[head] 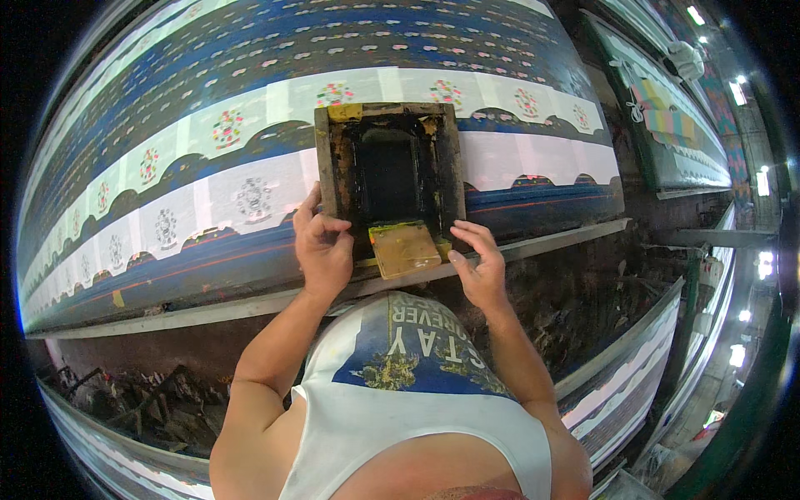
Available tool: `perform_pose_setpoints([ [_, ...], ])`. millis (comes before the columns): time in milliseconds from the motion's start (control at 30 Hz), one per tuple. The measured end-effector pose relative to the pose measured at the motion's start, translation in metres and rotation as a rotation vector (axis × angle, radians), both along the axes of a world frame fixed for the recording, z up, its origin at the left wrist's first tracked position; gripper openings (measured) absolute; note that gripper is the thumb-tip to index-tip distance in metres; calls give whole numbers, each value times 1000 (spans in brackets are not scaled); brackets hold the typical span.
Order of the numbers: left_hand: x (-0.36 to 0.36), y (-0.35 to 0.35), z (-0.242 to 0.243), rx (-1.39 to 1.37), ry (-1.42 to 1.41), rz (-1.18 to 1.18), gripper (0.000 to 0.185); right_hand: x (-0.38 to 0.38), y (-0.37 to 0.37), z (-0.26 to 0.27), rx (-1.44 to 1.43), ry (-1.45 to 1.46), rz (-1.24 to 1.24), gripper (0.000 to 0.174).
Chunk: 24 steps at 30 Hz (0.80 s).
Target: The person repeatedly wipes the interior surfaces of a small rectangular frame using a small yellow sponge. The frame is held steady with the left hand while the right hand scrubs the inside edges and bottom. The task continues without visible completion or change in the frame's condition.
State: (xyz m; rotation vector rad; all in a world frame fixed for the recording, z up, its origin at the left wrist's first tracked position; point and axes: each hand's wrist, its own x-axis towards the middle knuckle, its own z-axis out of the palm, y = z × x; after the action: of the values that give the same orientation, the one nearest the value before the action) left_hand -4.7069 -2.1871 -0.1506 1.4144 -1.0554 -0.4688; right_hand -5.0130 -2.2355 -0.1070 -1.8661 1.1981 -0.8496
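A wooden screen-printing frame (326, 162) lies over white fabric strips, its inside stained with dark ink around a black screen (389, 172). My left hand (324, 247) holds the frame's left side near its front corner, with the index finger stretched along the outer edge. At the front right corner, my right hand (481, 256) has its fingers on the side rail and its thumb by the yellow-stained front rail. A flat tan squeegee board (405, 249) with a yellow-green edge leans inside the frame's near end. The board's lower edge is hidden within the frame.
White scalloped fabric strips (206, 134) with multicoloured prints run along the dark printing table (375, 47). Grey prints (165, 228) mark the nearer strip's left part. A rail (187, 319) borders the table's near edge. Another table (681, 156) at right carries striped cloth (669, 123).
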Motion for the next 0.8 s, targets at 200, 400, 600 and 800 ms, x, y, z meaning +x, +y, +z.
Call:
perform_pose_setpoints([
  [200, -71, -40, 3, -89, -26, -54, 24, -75, -26, -13, -82, -11, -46, 42],
  [400, -155, -75, -20, -71, -21, -39, 27, -159, -66, -20, -107, 55, -16, 44],
  [600, -199, -93, -15, -32, -44, 26, 29, -192, -89, -12, -298, 188, 122, 38],
  [800, -201, -96, -13, 24, -15, 37, 26, -171, -105, 12, -424, 239, 473, 52],
])
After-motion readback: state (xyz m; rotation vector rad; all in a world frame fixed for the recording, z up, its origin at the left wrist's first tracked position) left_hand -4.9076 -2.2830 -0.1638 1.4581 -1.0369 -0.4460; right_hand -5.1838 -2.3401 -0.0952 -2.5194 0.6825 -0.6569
